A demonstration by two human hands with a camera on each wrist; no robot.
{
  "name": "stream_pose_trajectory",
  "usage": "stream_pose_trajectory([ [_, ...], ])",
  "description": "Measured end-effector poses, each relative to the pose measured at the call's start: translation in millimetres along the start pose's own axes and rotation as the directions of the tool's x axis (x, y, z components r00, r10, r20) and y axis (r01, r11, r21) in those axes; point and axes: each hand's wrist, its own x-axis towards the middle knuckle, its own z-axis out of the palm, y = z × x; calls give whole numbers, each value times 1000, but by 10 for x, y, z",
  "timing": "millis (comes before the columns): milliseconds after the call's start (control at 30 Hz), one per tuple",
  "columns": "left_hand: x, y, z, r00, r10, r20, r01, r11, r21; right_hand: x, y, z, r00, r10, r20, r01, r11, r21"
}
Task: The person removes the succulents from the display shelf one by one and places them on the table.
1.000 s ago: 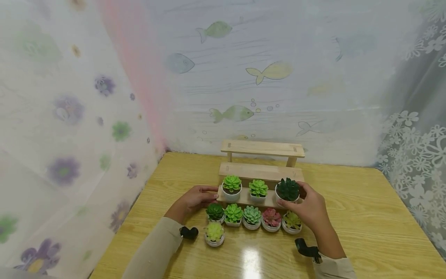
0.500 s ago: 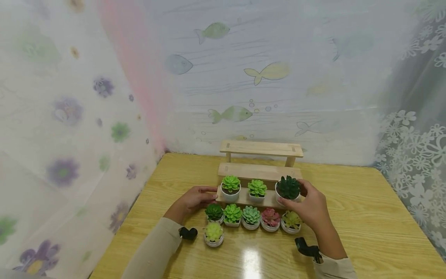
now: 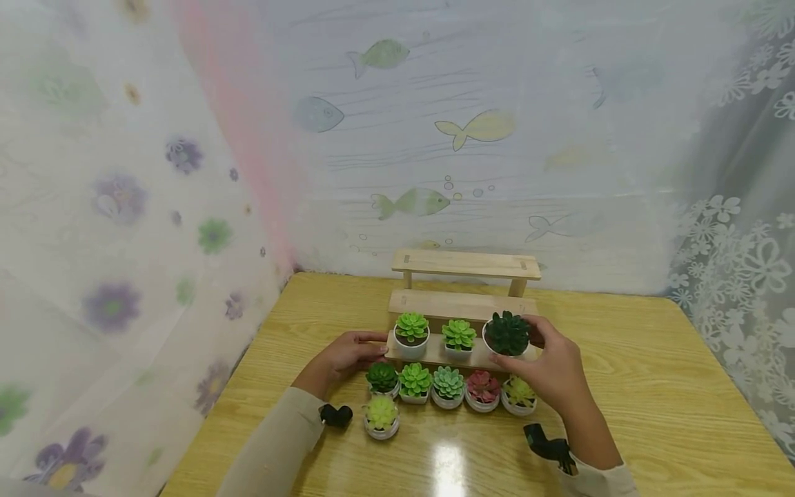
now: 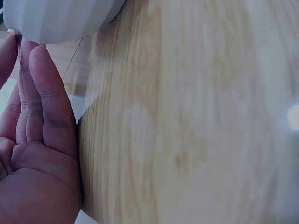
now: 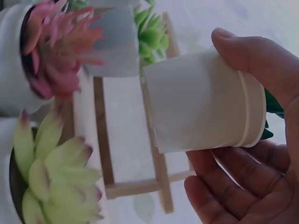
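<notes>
My right hand (image 3: 555, 366) grips a white pot (image 5: 198, 105) with a dark green succulent (image 3: 508, 333), thumb on one side and fingers on the other. The pot is over the right end of the lowest step of a wooden plant stand (image 3: 462, 301). My left hand (image 3: 348, 355) holds the left end of that step between thumb and fingers. On the same step stand a round pot with a bright green succulent (image 3: 412, 327) and a smaller light green succulent (image 3: 458, 334). The left wrist view shows extended fingers (image 4: 49, 88) below a white pot (image 4: 60, 18).
In front of the stand is a row of potted succulents, including a dark green one (image 3: 381, 377), a pink one (image 3: 482, 386) and a yellow-green one (image 3: 519, 391). A pale yellow succulent (image 3: 381, 413) stands nearer me on the wooden table (image 3: 658, 386). Patterned curtains hang behind.
My right hand has shifted the dark green succulent's pot a little to the left over the lowest step. My left hand keeps its place on the stand.
</notes>
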Motion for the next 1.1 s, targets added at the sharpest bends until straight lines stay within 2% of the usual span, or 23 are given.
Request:
stream_pose_trajectory([
  [233, 7, 3, -2, 1000, -6, -3, 6, 1000, 11, -41, -137, -8, 999, -33, 9, 33, 999, 33],
  [433, -9, 9, -1, 1000, -3, -9, 3, 1000, 7, -77, -202, -14, 996, -94, 0, 94, 996, 2],
  [600, -13, 7, -1, 1000, -1, -3, 1, 1000, -3, -113, -272, -13, 992, -128, 3, 128, 992, 17],
  [900, -11, -5, 0, 1000, 3, -2, -3, 1000, 6, -160, -406, 38, 988, -129, 85, 126, 991, 39],
  [1100, -6, -5, -1, 1000, 4, -3, -4, 1000, 4, -184, -464, 60, 976, -162, 145, 148, 984, 103],
])
